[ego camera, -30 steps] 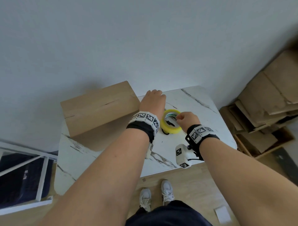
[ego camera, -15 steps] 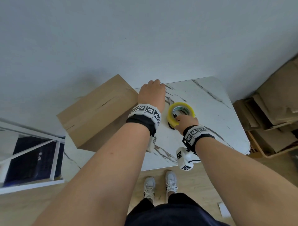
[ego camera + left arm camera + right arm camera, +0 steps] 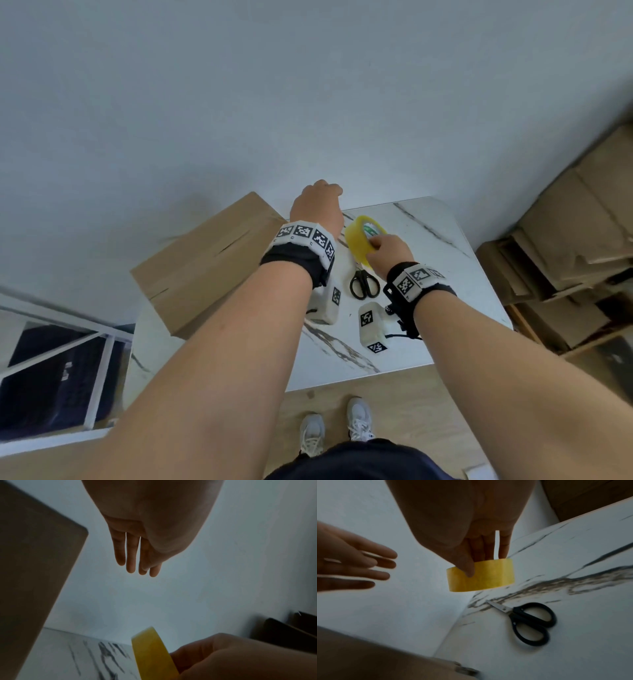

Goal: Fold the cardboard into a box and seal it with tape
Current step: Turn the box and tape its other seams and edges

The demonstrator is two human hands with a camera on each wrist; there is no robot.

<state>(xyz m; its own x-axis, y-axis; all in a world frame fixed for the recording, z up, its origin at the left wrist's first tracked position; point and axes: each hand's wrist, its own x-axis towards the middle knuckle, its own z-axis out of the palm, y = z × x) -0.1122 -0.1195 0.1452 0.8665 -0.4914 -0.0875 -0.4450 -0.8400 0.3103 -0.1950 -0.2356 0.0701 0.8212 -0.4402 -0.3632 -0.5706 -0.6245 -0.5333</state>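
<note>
Two hands: left hand (image 3: 137, 545) spread, right hand (image 3: 388, 251) pinching one tape roll (image 3: 481, 575) (one scissors (image 3: 527, 622), one box (image 3: 205, 263)).

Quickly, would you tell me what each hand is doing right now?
Left hand: open, holding nothing.
Right hand: gripping the yellow tape roll.

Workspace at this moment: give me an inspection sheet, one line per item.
Surface: white marble-look table against a wall.
Job's things: folded box on the table's left part; yellow tape lifted off the table.
Clutter: black scissors lying shut on the table.
Hands: right hand grips the tape; left hand holds nothing, fingers straight.
Cables: black cable at the right wrist camera.
Surroundings: cardboard pile right; white frame left; wooden floor.
</note>
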